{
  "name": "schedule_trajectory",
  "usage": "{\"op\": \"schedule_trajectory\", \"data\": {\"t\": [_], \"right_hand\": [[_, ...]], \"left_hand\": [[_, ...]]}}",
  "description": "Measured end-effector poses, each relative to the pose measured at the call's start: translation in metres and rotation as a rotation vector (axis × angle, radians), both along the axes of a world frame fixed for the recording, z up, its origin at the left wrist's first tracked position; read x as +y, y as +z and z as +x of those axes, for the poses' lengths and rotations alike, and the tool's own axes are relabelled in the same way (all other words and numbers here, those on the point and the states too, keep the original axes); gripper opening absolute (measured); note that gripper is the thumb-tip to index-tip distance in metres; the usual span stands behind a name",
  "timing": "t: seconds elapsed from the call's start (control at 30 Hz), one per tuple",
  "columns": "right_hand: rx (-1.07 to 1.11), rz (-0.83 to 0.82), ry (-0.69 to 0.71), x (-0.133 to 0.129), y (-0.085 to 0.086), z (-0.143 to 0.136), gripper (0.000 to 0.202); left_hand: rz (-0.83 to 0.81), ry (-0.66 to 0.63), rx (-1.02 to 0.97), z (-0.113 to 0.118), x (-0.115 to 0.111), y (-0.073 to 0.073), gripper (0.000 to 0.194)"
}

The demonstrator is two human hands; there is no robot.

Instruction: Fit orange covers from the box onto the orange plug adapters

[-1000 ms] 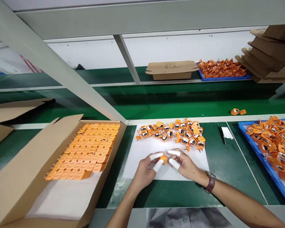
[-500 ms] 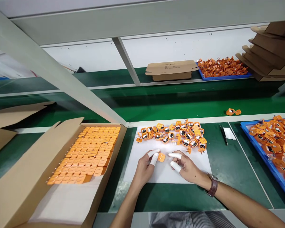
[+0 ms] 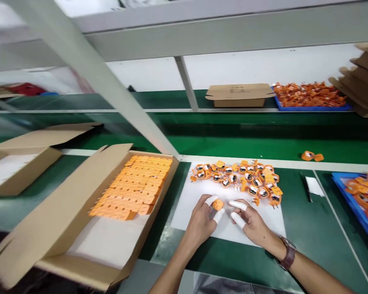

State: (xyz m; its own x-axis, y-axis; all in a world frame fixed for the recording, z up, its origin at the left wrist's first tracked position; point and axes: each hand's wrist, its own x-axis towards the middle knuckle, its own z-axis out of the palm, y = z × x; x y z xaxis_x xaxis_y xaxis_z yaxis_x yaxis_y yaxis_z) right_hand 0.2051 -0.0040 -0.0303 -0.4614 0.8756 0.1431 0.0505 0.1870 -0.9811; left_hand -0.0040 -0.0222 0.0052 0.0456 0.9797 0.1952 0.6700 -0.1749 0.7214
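My left hand (image 3: 204,218), with white covers on the thumb and index finger, grips a small square orange plug casing (image 3: 217,204) between those two fingertips. To its right, my right hand (image 3: 250,220) has its covered thumb and index finger apart, with nothing visible between them; its other fingers curl under. Both hands are over a white sheet (image 3: 184,210). Beyond them lies a cluster of orange plug casings (image 3: 233,178), many open with dark parts and wires showing, some with prongs.
At left, a cardboard box (image 3: 159,202) holds rows of orange casings. Another box (image 3: 46,161) stands farther left. Blue trays of orange parts are at right (image 3: 355,216) and on the back shelf (image 3: 313,108). Black tweezers (image 3: 306,188) lie right of the sheet. A slanted post (image 3: 131,98) rises behind.
The view has turned left, so the scene sits farther right. My left thumb and index finger have spread around the casing, the thumb now at its lower edge. My right hand keeps much the same pose.
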Motion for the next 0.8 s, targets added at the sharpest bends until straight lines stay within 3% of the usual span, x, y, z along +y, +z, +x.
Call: {"op": "schedule_trajectory", "data": {"t": [0.13,0.23,0.3,0.37,0.47,0.63,0.8], "right_hand": [[-0.033,-0.017,-0.005,0.000,-0.004,0.004,0.032],[-0.024,-0.031,0.000,0.002,-0.011,0.006,0.035],[-0.016,-0.038,0.004,0.002,-0.015,0.006,0.037],[-0.004,-0.053,-0.007,0.002,-0.017,0.007,0.037],[0.012,-0.077,-0.027,0.000,-0.020,0.007,0.038],[0.016,-0.106,-0.046,-0.002,-0.025,0.009,0.042],[-0.033,-0.066,-0.071,-0.001,-0.024,0.008,0.038]], "left_hand": [[0.114,0.136,0.029,-0.037,-0.011,0.048,0.036],[0.194,0.446,0.156,-0.091,-0.029,0.083,0.034],[0.163,0.676,0.299,-0.130,-0.045,0.093,0.037],[0.001,0.804,0.415,-0.165,-0.059,0.090,0.040],[-0.226,0.738,0.525,-0.197,-0.072,0.068,0.033],[-0.351,0.589,0.693,-0.207,-0.072,0.036,0.022],[-0.353,0.571,0.731,-0.208,-0.066,0.032,0.023]]}}
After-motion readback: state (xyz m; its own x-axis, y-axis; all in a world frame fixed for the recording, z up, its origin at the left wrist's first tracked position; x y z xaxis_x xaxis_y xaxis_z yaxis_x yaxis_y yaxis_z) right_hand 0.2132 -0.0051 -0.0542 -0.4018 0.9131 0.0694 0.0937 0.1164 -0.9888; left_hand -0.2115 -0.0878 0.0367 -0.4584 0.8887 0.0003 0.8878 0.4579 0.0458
